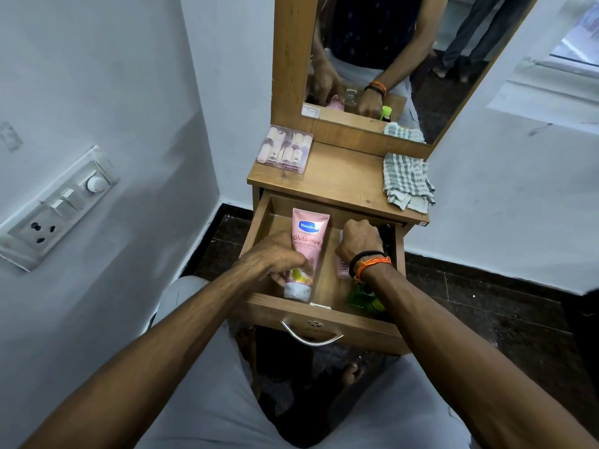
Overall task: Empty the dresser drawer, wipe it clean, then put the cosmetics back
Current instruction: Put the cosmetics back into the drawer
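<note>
While the drawer point(256, 234) stands pulled out under the desk point(340, 179), both hands reach inside it: the left hand point(275, 254) curls its fingers round the lower end of a pink lotion tube point(306, 244) lying in the drawer's left half, and the right hand point(361, 241) is fisted over a smaller pink item point(342, 268), grip hidden. A green bottle point(364, 298) lies in the drawer's near right corner; a checked cloth point(406, 181) and clear vial box point(285, 149) sit above the drawer on the desk

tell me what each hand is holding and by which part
Left hand grips the pink tube near its cap end. Right hand is curled in the drawer; what it holds cannot be told.
</note>
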Available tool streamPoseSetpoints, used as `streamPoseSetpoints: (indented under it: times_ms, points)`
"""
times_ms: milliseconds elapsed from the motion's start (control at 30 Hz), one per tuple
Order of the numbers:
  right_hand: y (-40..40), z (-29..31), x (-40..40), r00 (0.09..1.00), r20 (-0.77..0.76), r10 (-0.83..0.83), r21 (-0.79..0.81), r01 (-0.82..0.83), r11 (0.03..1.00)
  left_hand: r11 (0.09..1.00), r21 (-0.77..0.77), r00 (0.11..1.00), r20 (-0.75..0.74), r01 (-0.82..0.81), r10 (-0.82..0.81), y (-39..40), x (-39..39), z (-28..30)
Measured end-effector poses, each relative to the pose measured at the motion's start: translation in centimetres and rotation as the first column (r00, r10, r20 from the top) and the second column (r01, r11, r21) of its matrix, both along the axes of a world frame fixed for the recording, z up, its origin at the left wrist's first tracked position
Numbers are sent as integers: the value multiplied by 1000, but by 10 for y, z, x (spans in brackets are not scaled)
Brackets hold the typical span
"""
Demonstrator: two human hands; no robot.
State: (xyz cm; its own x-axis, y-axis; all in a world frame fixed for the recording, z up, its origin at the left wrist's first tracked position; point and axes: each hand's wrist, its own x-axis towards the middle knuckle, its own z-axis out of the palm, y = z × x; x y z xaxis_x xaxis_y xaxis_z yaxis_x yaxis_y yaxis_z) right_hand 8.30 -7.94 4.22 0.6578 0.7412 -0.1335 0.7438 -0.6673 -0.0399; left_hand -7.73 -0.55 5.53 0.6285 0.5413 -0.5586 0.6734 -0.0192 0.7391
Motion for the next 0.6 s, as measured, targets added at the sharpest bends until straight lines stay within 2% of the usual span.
streamPoseSetpoints:
  times_ms: [167, 333, 500, 600]
  points:
    - [-5, -2, 5, 999, -43, 21, 38, -20, 999, 1000, 7, 999, -48, 15, -15, -8, 10, -5]
    - [-5, -1, 4, 998, -63, 22, 98, -16, 995, 998, 50, 1000, 5, 28, -28, -8, 8, -1]
    - [-8, 5, 9, 985, -171, -17, 223, 56, 973, 950, 243, 980, -35, 198, -195, 4, 4, 11]
    - [-13, 13, 19, 977, -210, -41, 205, 85, 975, 903, 304, 953, -103, 303, -285, 9, 3, 20]
